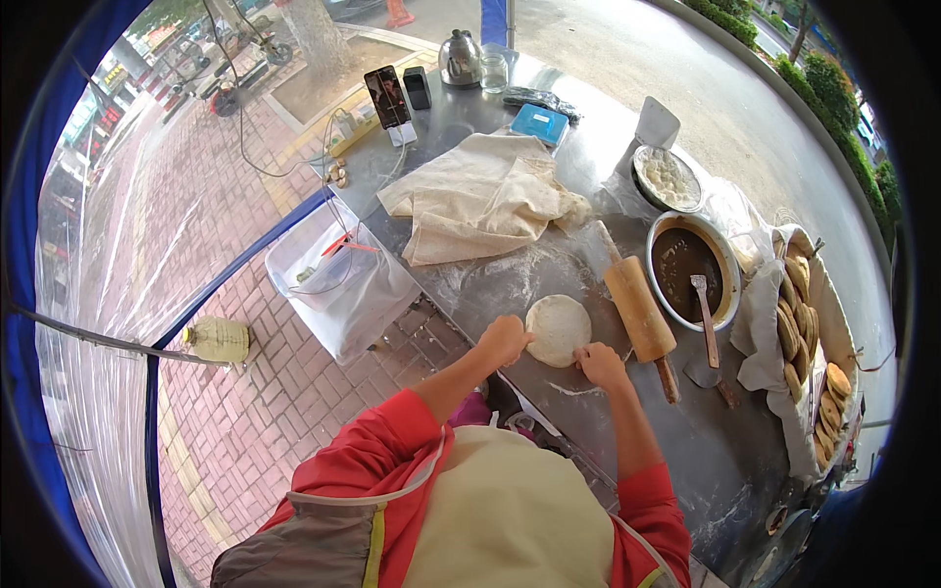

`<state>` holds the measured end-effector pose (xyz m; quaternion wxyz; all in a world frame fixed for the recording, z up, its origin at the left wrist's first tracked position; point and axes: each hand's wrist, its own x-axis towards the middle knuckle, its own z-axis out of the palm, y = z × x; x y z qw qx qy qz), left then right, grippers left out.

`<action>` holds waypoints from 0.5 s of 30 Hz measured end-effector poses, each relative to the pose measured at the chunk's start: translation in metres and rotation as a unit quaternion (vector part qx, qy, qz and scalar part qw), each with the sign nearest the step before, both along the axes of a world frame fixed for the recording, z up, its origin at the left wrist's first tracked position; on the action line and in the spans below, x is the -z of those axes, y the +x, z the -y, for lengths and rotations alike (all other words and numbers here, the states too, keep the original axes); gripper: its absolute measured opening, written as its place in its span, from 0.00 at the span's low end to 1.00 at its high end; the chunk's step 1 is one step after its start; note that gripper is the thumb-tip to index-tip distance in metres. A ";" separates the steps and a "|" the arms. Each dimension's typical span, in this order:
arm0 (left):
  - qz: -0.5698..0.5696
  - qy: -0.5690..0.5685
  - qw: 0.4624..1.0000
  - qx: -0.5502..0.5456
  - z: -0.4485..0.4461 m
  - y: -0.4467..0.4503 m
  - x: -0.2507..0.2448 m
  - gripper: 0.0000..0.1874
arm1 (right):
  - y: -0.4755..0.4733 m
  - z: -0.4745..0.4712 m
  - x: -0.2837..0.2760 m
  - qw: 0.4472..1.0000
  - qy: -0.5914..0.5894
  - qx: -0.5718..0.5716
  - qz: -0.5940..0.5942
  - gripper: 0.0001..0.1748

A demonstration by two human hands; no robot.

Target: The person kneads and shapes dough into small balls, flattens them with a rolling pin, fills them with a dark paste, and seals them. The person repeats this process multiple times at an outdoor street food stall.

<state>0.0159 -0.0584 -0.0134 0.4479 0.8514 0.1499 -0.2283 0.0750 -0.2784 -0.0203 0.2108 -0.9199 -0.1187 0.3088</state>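
A round, flat disc of dough (559,330) lies on the floured metal tabletop (507,283) in front of me. My left hand (505,341) pinches its left edge between thumb and curled fingers. At the lower right edge, my right hand (599,365) grips the rim in the same way. To the right of the dough rests a large wooden rolling pin (639,309), with its lower handle pointing towards me. Beyond the dough, a crumpled beige cloth (478,198) covers something that I cannot see.
A bowl of brown sauce (687,268) with a brush (705,316) stands right of the rolling pin. Behind it is a bowl of pale dough or flour (667,178). A cloth-lined basket (764,345) holds several baked flatbreads (798,316). Left of the table is a plastic bin (309,250).
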 end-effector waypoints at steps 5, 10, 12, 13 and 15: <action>-0.017 -0.040 0.999 0.025 0.005 -0.001 -0.009 0.24 | 0.001 -0.002 -0.002 0.994 -0.033 0.045 0.091 0.24; -0.033 0.006 0.999 0.009 0.001 0.000 -0.007 0.24 | 0.004 -0.003 -0.004 0.998 -0.031 0.006 -0.054 0.26; -0.020 0.003 1.000 0.022 0.000 -0.001 -0.006 0.24 | 0.005 -0.003 -0.005 0.998 -0.049 0.009 -0.034 0.26; 0.001 0.004 0.999 0.035 -0.001 -0.002 -0.006 0.24 | 0.005 -0.003 -0.006 0.998 -0.063 0.015 0.017 0.26; 0.007 -0.008 0.999 0.037 0.001 -0.003 -0.006 0.24 | 0.004 -0.004 -0.006 0.996 -0.070 0.011 0.055 0.27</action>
